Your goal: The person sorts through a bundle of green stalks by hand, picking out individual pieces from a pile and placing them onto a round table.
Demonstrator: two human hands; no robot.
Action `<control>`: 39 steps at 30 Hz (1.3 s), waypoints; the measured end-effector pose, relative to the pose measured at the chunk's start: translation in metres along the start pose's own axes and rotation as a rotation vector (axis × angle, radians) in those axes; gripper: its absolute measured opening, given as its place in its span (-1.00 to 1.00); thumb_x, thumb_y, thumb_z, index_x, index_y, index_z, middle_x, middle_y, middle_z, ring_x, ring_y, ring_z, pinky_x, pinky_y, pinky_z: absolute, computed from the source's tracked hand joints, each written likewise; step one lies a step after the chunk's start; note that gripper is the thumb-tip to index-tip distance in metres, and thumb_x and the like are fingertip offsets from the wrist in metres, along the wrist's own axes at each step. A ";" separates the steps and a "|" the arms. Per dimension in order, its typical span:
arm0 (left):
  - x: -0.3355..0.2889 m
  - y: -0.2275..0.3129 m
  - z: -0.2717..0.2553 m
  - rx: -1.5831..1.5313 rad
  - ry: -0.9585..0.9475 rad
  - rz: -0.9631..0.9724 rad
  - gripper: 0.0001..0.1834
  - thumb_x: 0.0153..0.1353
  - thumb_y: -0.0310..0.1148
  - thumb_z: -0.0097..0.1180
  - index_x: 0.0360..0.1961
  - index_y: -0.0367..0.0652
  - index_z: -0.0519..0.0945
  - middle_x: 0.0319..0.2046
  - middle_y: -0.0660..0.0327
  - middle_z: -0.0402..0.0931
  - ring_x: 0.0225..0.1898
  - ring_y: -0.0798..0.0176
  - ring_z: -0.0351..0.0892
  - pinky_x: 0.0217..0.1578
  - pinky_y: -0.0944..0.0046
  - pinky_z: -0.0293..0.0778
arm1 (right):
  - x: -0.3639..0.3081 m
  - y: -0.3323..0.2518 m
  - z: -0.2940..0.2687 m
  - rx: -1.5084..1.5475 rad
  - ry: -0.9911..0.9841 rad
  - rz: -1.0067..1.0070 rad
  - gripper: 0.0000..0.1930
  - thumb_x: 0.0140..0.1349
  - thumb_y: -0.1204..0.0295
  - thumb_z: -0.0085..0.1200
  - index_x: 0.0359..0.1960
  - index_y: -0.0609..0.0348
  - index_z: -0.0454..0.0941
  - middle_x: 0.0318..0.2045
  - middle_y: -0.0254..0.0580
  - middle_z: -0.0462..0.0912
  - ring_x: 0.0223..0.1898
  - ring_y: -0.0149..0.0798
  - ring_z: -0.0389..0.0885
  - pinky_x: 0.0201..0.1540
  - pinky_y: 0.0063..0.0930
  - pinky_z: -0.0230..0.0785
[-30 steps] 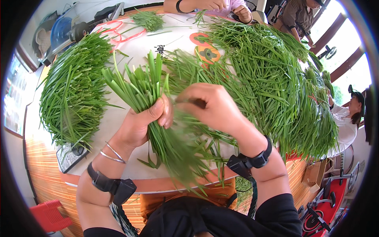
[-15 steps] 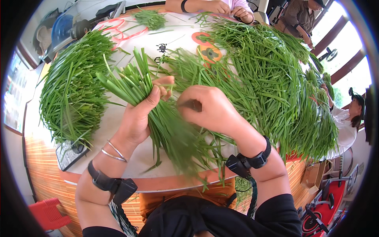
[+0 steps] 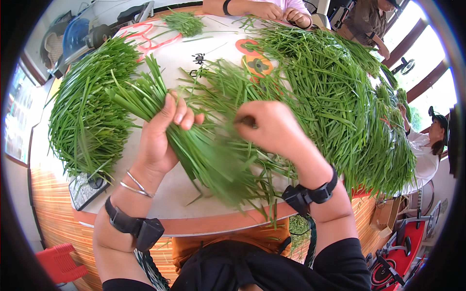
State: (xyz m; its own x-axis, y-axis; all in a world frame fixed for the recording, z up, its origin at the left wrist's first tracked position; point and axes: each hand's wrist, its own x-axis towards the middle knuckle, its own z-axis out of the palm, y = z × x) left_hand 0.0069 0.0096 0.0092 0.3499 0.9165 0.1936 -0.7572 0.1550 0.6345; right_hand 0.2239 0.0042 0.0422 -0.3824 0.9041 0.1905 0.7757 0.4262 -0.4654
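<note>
A thick bunch of garlic chives (image 3: 189, 150) is gripped in my left hand (image 3: 162, 123) over the near part of the table. Its cut stem ends point up and left, while the blurred leaf tips fan out toward the lower right. My right hand (image 3: 274, 126) is curled closed just right of the bunch. Whatever its fingers pinch is hidden. Loose chives (image 3: 228, 94) lie scattered on the table beyond both hands. To the left stands a neat stacked pile of chives (image 3: 92, 111), and a much larger heap (image 3: 335, 111) covers the right side.
The round white-topped table (image 3: 167, 208) has a flat dark object (image 3: 87, 191) on its left edge. A small chive heap (image 3: 184, 23) lies at the far side, near another person's hands (image 3: 296, 17). Another person (image 3: 422, 150) is at the right. Red stools (image 3: 60, 262) stand lower left.
My left hand has shifted a little left with the bunch, and its fingers have closed further round it. My right hand has moved slightly right, away from the bunch.
</note>
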 end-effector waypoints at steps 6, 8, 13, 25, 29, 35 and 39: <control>0.000 0.012 0.004 -0.367 -0.004 -0.069 -0.85 0.36 -0.32 -0.21 -0.21 -0.18 0.32 -0.63 0.41 0.10 -0.68 0.54 0.12 -0.53 0.48 0.29 | 0.005 0.044 -0.030 -0.193 0.311 0.144 -0.90 -0.03 0.37 0.08 -0.50 0.10 0.57 -0.53 -0.20 0.60 -0.46 -0.12 0.57 -0.38 -0.30 0.41; -0.001 0.014 0.005 -0.459 -0.177 -0.170 -0.85 0.36 -0.34 -0.21 -0.19 -0.19 0.32 -0.63 0.40 0.10 -0.70 0.54 0.12 -0.59 0.50 0.26 | 0.005 0.062 -0.032 -0.283 0.404 0.164 -0.86 0.00 0.32 0.11 -0.51 0.12 0.57 -0.56 -0.19 0.60 -0.49 -0.11 0.57 -0.40 -0.28 0.40; -0.004 0.009 0.002 -0.337 -0.057 -0.259 -0.74 0.29 -0.29 -0.04 -0.09 -0.22 0.35 -0.65 0.42 0.13 -0.70 0.58 0.11 -0.62 0.53 0.22 | 0.009 0.057 -0.028 -0.179 0.269 0.272 -0.77 0.02 0.21 0.14 -0.50 0.11 0.59 -0.58 -0.17 0.60 -0.49 -0.09 0.57 -0.40 -0.28 0.40; -0.006 0.004 0.010 0.244 0.140 -0.372 -0.63 0.14 -0.38 0.12 -0.05 -0.28 0.40 -0.69 0.45 0.19 -0.68 0.53 0.23 -0.46 0.40 0.38 | 0.011 0.057 -0.024 0.038 0.271 0.179 -0.86 0.09 0.40 0.08 -0.39 0.21 0.55 -0.47 -0.17 0.59 -0.53 -0.22 0.52 -0.42 -0.42 0.39; -0.006 -0.003 0.006 0.201 0.133 -0.396 -0.58 0.22 -0.19 0.06 -0.01 -0.27 0.42 -0.62 0.43 0.27 -0.55 0.49 0.33 -0.35 0.39 0.41 | 0.012 0.038 -0.020 0.619 0.044 0.236 -0.86 0.23 0.46 -0.02 -0.25 0.28 0.46 -0.52 -0.30 0.55 -0.52 -0.49 0.46 -0.47 -0.60 0.34; -0.007 -0.005 0.014 0.344 0.244 -0.376 -0.67 0.22 -0.14 0.06 -0.12 -0.13 0.50 -0.34 0.30 0.45 -0.38 0.39 0.44 -0.36 0.38 0.44 | 0.002 -0.002 0.013 0.654 -0.101 0.073 -0.85 0.12 0.48 0.07 -0.33 0.32 0.49 -0.57 -0.18 0.56 -0.53 -0.45 0.49 -0.43 -0.54 0.36; -0.007 -0.009 0.008 0.212 0.223 -0.219 -0.73 0.24 -0.12 0.03 -0.29 -0.11 0.46 -0.36 0.34 0.44 -0.31 0.39 0.43 -0.38 0.38 0.44 | 0.000 -0.011 0.012 0.667 -0.211 0.078 -0.86 0.10 0.48 0.09 -0.35 0.31 0.52 -0.55 -0.18 0.58 -0.53 -0.41 0.51 -0.43 -0.51 0.36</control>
State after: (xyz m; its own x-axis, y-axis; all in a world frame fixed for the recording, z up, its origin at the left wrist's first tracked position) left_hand 0.0154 -0.0012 0.0083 0.3440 0.9317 -0.1165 -0.5387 0.2975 0.7882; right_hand 0.2092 -0.0004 0.0366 -0.4797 0.8774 -0.0059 0.3578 0.1895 -0.9144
